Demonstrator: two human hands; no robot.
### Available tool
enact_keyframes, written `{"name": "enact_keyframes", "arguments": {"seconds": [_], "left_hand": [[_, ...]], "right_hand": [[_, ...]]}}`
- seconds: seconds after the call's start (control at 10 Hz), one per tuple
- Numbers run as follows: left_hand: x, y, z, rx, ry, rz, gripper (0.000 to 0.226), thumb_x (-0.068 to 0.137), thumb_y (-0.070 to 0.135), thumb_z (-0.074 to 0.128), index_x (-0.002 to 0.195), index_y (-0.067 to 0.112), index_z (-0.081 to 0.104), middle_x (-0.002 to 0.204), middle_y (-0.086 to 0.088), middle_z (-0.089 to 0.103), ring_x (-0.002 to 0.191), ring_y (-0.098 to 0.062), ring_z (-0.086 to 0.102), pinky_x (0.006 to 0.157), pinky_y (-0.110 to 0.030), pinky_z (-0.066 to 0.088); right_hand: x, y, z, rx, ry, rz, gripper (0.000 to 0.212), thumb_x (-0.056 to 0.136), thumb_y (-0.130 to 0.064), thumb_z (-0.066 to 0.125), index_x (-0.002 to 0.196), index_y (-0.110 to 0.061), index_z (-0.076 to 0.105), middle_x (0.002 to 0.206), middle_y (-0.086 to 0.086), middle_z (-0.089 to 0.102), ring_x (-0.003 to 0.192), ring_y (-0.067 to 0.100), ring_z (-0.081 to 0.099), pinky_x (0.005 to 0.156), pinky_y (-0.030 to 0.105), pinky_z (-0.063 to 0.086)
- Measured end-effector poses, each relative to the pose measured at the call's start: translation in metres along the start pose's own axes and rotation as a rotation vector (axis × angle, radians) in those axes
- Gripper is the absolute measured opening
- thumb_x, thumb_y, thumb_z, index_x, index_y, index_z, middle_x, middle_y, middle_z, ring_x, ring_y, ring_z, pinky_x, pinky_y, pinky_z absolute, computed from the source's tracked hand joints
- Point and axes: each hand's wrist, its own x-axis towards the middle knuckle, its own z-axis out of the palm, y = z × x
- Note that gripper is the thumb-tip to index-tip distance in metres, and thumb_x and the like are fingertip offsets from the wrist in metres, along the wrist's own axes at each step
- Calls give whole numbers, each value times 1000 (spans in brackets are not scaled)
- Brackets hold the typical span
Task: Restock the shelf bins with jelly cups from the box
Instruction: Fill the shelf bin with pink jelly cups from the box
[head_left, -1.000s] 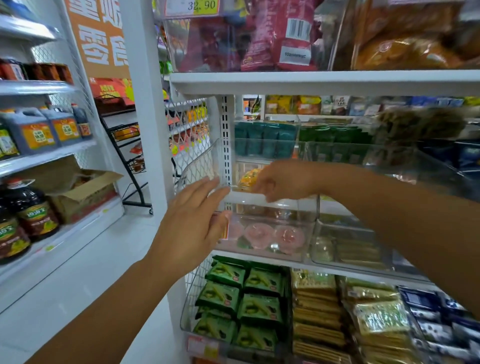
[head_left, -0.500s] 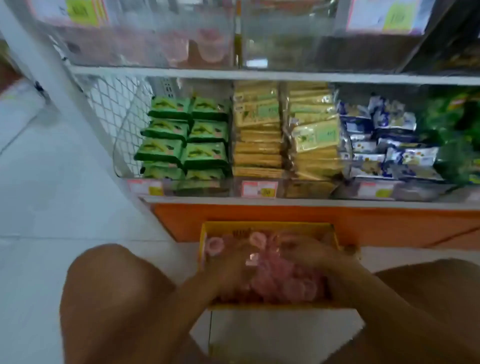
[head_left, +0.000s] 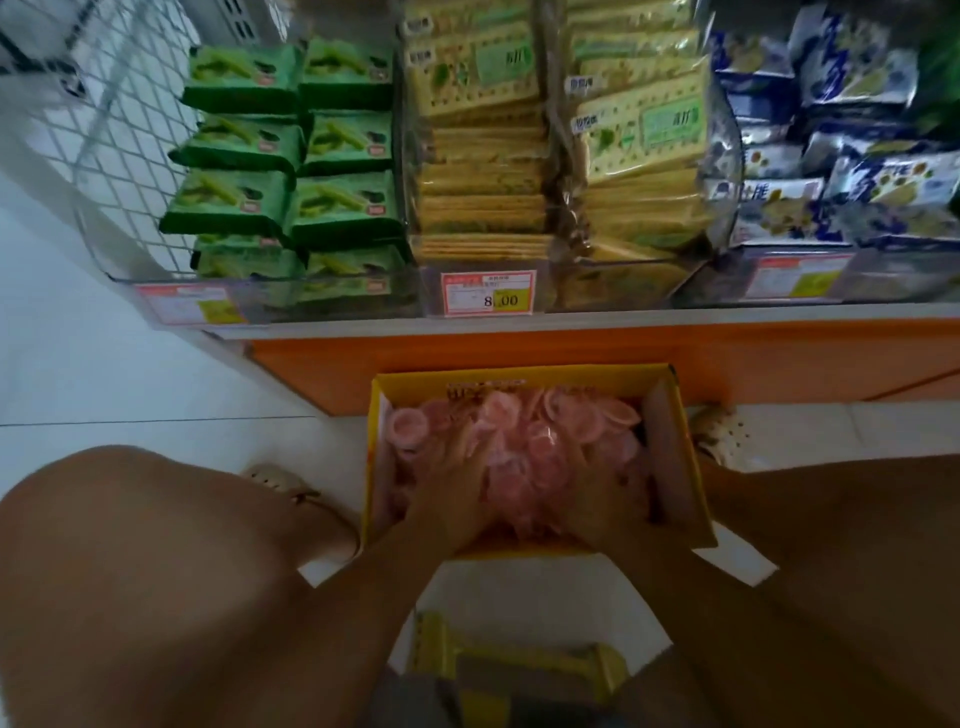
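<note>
A yellow cardboard box (head_left: 519, 375) stands open on the white floor in front of the shelf base, filled with several pink jelly cups (head_left: 566, 415). Both my hands are inside it. My left hand (head_left: 452, 493) lies on the left part of the heap with its fingers stretched forward over the cups. My right hand (head_left: 597, 504) lies on the right part, its fingers sunk among the cups and blurred. A cluster of cups sits between the two hands. The shelf bins are out of view.
The bottom shelf holds green snack packs (head_left: 239, 208), yellow cracker packs (head_left: 483, 156) and blue bags (head_left: 831, 182) above an orange plinth (head_left: 519, 348). My knees (head_left: 130, 571) flank the box. Another yellow box (head_left: 509, 670) lies near my feet.
A second ago my hands were up at the clear shelf bin. I have crouched since, the view dropped to the floor, and both hands now lie in the jelly cup box.
</note>
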Motion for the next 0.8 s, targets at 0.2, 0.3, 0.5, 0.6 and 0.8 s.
{"name": "enact_keyframes", "arguments": {"seconds": [0.2, 0.3, 0.5, 0.6, 0.8], "left_hand": [[15, 4, 3, -21, -18, -78, 85, 83, 52, 57, 152, 33, 11, 151, -7, 16, 136, -31, 30, 109, -42, 35], [23, -1, 2, -41, -78, -123, 89, 78, 59, 57, 150, 34, 11, 147, -10, 22, 131, -36, 35, 103, -49, 39], [26, 3, -1, -20, -97, -41, 91, 78, 55, 65, 149, 19, 21, 146, -9, 31, 131, -30, 38, 96, -39, 41], [24, 6, -4, -41, -90, 0, 82, 81, 49, 65, 146, 19, 25, 142, -9, 33, 131, -29, 37, 93, -33, 37], [17, -1, 5, -99, -81, 40, 74, 67, 75, 60, 131, 40, 47, 143, 3, 40, 130, -23, 42, 105, -38, 41]], "right_hand": [[31, 13, 27, 50, 63, -153, 89, 81, -31, 67, 151, -27, 13, 154, 4, 23, 137, 28, 35, 105, 41, 42], [41, 13, 31, 8, 70, -148, 82, 85, -25, 64, 150, -24, 14, 156, 3, 17, 143, 25, 24, 110, 37, 34], [49, 15, 26, 92, -54, -241, 70, 92, -23, 59, 151, -20, 21, 155, 3, 26, 143, 23, 26, 114, 30, 27], [49, 18, 26, 68, -77, -301, 60, 95, -22, 55, 149, -21, 28, 155, 2, 30, 142, 21, 28, 113, 26, 22], [38, 8, 23, 382, 29, -316, 40, 90, -17, 64, 111, -44, 45, 135, -5, 43, 117, 5, 42, 84, -4, 29]]}}
